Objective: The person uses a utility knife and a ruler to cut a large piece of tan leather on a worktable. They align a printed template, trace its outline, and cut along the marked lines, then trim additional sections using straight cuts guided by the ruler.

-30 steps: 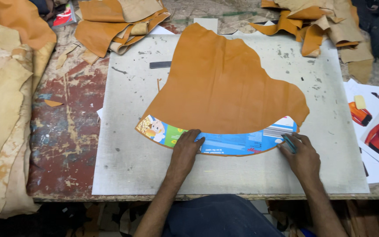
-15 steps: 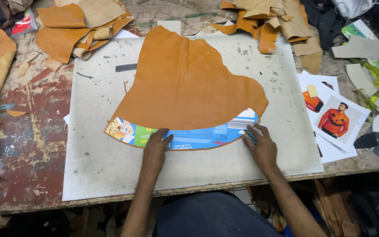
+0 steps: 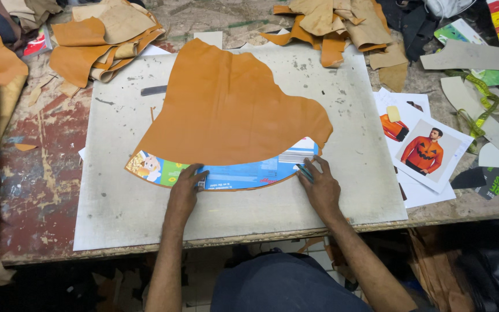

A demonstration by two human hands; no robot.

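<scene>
Both hands flat, fingers spread — left hand (image 3: pixel 185 189) and right hand (image 3: pixel 320 186) pressing stiff printed card template (image 3: pixel 232 173) onto limp, likely slippery orange leather (image 3: pixel 226 107) just beyond — best held at edges

Leather workshop, cutting bench. Worn wooden table (image 3: pixel 36 173), paint flaked red and grey, carrying a scarred grey cutting board (image 3: pixel 342 190) at centre. Tan leather hide (image 3: pixel 226 110) spread on the board over a curved card pattern (image 3: pixel 232 175). Heaps of leather offcuts (image 3: pixel 96 37) at upper left and upper centre. Yellow measuring tape (image 3: pixel 483 98) and grey card templates (image 3: pixel 475 56) at upper right. Printed jacket photos (image 3: pixel 428 153) at right edge.
</scene>
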